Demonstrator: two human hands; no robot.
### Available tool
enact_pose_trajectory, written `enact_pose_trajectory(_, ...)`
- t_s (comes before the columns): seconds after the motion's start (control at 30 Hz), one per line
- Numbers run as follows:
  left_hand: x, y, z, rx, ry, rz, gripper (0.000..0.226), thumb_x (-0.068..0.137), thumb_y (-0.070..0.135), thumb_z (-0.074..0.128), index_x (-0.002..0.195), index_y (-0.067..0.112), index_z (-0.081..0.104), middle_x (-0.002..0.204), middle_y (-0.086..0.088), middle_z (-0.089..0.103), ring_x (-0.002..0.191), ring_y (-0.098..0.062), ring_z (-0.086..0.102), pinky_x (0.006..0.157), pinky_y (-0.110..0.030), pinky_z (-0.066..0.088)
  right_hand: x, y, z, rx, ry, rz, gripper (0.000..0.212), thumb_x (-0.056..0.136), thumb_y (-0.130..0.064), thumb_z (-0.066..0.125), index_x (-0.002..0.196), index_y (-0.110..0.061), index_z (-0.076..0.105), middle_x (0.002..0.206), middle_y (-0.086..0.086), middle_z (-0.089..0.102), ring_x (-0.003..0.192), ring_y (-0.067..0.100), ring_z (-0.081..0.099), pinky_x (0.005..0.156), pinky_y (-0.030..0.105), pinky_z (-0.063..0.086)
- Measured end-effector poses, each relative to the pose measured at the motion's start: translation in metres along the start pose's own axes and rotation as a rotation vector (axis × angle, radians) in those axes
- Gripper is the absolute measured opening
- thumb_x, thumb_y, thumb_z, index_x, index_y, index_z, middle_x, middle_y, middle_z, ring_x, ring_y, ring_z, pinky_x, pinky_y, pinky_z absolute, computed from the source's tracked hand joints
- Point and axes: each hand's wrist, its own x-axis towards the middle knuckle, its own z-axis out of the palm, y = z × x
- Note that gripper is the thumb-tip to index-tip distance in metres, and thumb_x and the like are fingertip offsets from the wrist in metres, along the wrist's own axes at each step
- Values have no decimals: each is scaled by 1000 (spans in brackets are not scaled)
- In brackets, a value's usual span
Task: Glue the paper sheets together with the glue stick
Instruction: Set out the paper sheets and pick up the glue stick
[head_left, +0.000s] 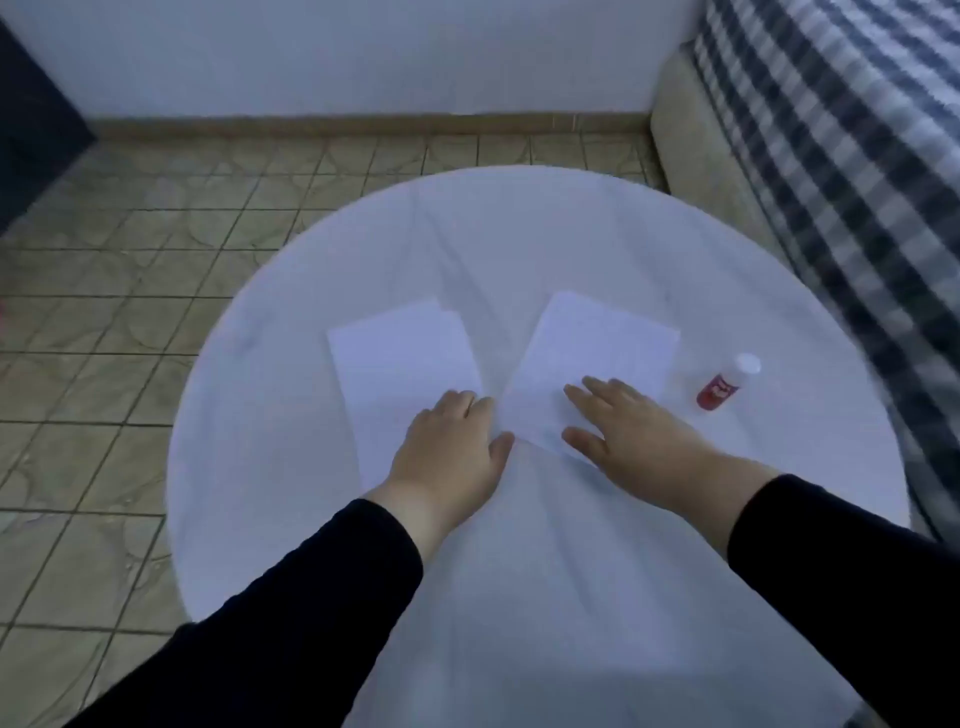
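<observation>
Two white paper sheets lie side by side on a round white table (519, 234). The left sheet (395, 364) has another sheet's edge showing under its far right corner. My left hand (452, 447) rests flat on its near right corner. The right sheet (597, 353) lies tilted, and my right hand (628, 431) presses on its near corner with fingers spread and straight. A red glue stick (724, 384) with a white cap lies on the table to the right of the right sheet, apart from both hands.
A bed with a blue and white checked cover (841, 156) runs along the table's right side. Tiled floor (130, 312) lies to the left and behind the table. A white wall (363, 52) stands at the back.
</observation>
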Motion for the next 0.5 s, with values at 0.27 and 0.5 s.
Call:
enact_pose_trajectory(0.27,-1,-13,58,143,192,16,63,98,49,31,150,15,23,159,-6,17,147,-22,10,119,-43,9,21,23,55,-176,219,-69,63,99,-54,18,154,-28,2,163,-4,-3,149,18,-2,120,38,3)
enact_pose_trajectory(0.5,-5,-11,69,147,226,9,66,98,53,27,152,17,17,161,-3,12,148,-18,4,120,-42,3,19,28,71,-148,312,-117,63,99,-56,19,154,-31,4,163,-6,0,149,17,-1,121,40,2)
